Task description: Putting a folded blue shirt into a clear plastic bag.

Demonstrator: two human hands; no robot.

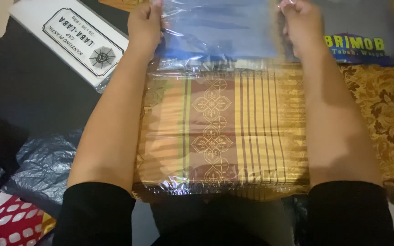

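1. Head view: the surface under everything is dark and barely lit; whether it is a floor or something else cannot be told. A strip of pale wall or floor shows at the top left corner.
2. At the bottom left corner lies a red cloth with white marks, and beside it crumpled black plastic sheeting spreads over the dark surface.
3. At the upper left a flat white packet with a black-framed label lies tilted, just left of the left forearm.
4. The left hand is clenched on the left edge of the clear plastic bag, pinching the film at the far end.
5. In the middle, between both forearms, lies the folded cloth, gold and brown with stripes and a lattice ornament, wrapped in the glossy bag; its near edge reaches the person's black sleeves.
6. The right hand grips the bag's right edge in the same way, fingers curled over the film.
7. Right of that, a grey cloth with coloured print lies at the top right, touching a gold floral fabric that runs down the right edge.
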